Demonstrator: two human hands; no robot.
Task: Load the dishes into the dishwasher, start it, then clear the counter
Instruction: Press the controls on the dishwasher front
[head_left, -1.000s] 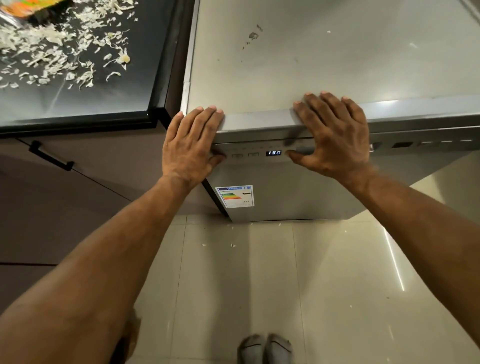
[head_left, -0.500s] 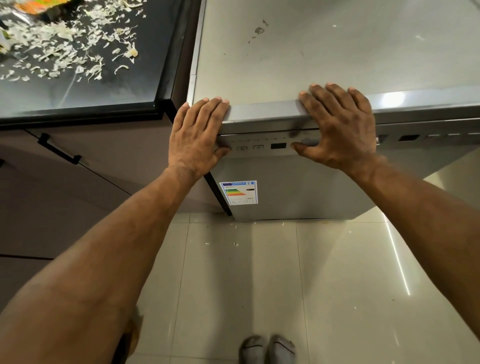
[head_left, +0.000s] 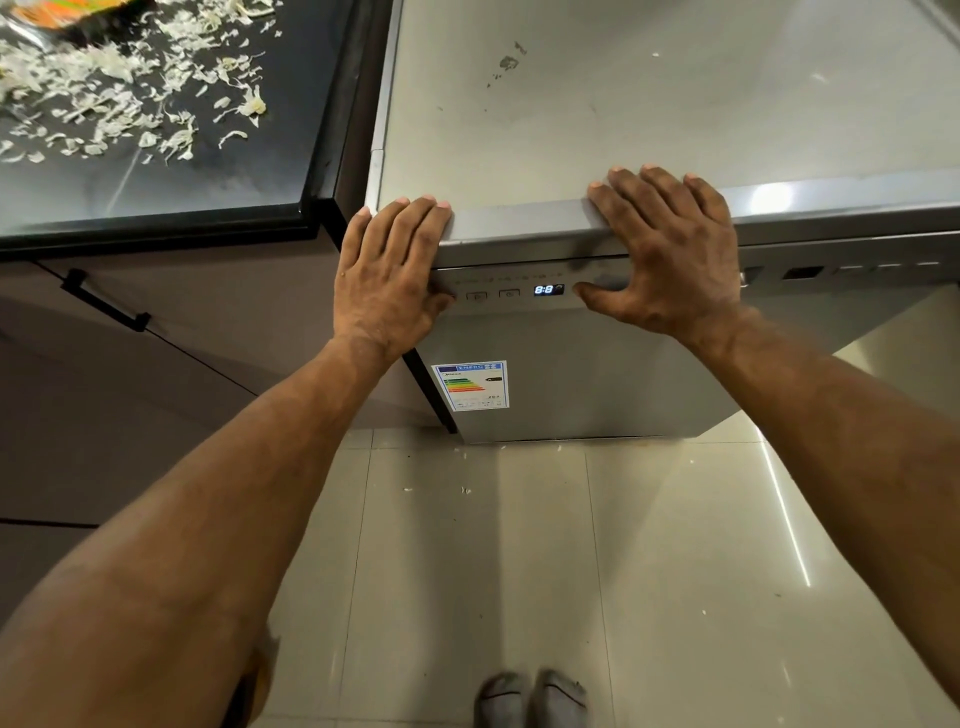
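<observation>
- My left hand (head_left: 388, 275) lies flat over the front top edge of the dishwasher (head_left: 571, 374), fingers straight and close together, fingertips on its top panel, thumb down by the control strip (head_left: 498, 292).
- My right hand (head_left: 670, 254) rests on the same edge further right — fingers straight and slightly spread, the thumb stretched left onto the control strip just beside the lit display (head_left: 548, 289).
- The dishwasher stands shut against the dark counter (head_left: 156, 171) on my left; an energy label (head_left: 470, 385) is stuck on its door.
- The counter carries pale vegetable scraps (head_left: 130, 98), with a few bits on the floor tiles (head_left: 467, 571) below.
- My socked feet (head_left: 532, 699) show at the bottom edge.
</observation>
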